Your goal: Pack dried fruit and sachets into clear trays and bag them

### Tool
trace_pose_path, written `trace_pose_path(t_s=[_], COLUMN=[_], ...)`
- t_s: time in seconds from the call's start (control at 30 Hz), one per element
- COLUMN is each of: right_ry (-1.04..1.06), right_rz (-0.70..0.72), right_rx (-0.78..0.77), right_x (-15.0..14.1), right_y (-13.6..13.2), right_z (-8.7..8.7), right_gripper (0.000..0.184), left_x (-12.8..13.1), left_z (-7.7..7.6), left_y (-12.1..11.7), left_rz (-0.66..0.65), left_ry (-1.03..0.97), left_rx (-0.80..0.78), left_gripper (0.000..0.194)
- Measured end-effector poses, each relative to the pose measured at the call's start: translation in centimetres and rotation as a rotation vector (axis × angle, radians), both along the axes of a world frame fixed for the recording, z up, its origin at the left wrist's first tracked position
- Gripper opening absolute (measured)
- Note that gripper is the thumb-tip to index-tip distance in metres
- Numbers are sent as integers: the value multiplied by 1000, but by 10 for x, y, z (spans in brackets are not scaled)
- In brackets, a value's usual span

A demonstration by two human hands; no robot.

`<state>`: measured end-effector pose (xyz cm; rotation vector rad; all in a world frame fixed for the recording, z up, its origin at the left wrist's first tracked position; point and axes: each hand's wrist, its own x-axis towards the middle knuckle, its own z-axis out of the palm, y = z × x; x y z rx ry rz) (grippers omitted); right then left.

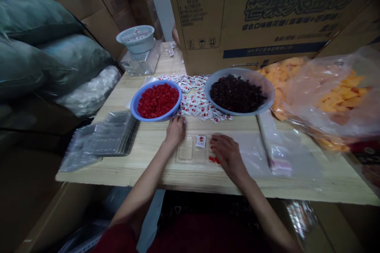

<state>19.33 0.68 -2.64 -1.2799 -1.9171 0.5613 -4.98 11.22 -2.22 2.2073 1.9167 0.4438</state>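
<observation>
A clear plastic tray (185, 148) with compartments lies flat on the table before me. One small white printed packet (201, 141) rests in its middle part. My right hand (228, 152) covers the right compartment, its fingers curled down on small red fruit pieces (212, 159); some of these show below and beside the fingertips. Just under the rim of a blue bowl (135, 111) of red pieces (158, 100), my left hand (175, 130) has its fingers drawn together. A whitish bit shows by its fingertips, too small to make out.
Many loose packets (194, 104) are spread behind the tray. A bowl (270, 97) of dark dried fruit stands right of them, beside a bag (314, 91) of orange pieces. Stacked clear trays (109, 134) lie left. A large carton (267, 19) blocks the back; plastic bags (252, 154) lie right.
</observation>
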Motion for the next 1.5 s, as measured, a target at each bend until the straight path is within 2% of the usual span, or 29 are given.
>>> trace_pose_path(t_s=[0.1,0.23,0.33,0.5,0.63,0.7,0.8,0.87,0.93,1.03,1.17,1.33,1.43,1.5], right_ry=[-254,-383,-404,-413,-378,-326,-221,-161,-119,-75,-38,0,18,32], right_rz=[137,176,175,180,164,104,39,57,84,79,27,-38,-94,-241], right_rx=[58,67,78,103,83,75,67,53,35,0,-55,-40,50,165], right_x=[-19,-28,-27,-33,-31,-22,-9,-6,-6,-6,4,20,48,87], right_y=[-1,-3,-2,7,8,2,-15,-28,-38,-47,-55,-70,-66,-50], right_z=[-12,-24,-21,-12,-2,5,11,9,4,1,4,18,36,55], right_gripper=[37,37,38,38,39,40,35,31,28,28,30,30,32,32], left_x=[-7,-15,-22,-29,-24,-17,-1,10,19,27,33,38,35,30], left_z=[-3,-1,1,4,23,38,56,60,59,55,57,52,48,47], left_y=[12,6,-1,1,-12,-30,-59,-73,-80,-81,-79,-89,-97,-99], left_rz=[7,7,8,1,6,-113,-439,-585,-638,-652,-593,-585,-506,-461], left_ry=[12,7,-25,-96,-162,-244,-362,-344,-264,-132,8,26,-69,-164], left_rx=[-71,-116,-130,-165,-96,-78,-180,-280,-367,-403,-266,-260,-189,-100], left_gripper=[12,15,22,11,22,28,40,52,55,40,21,14,18,23])
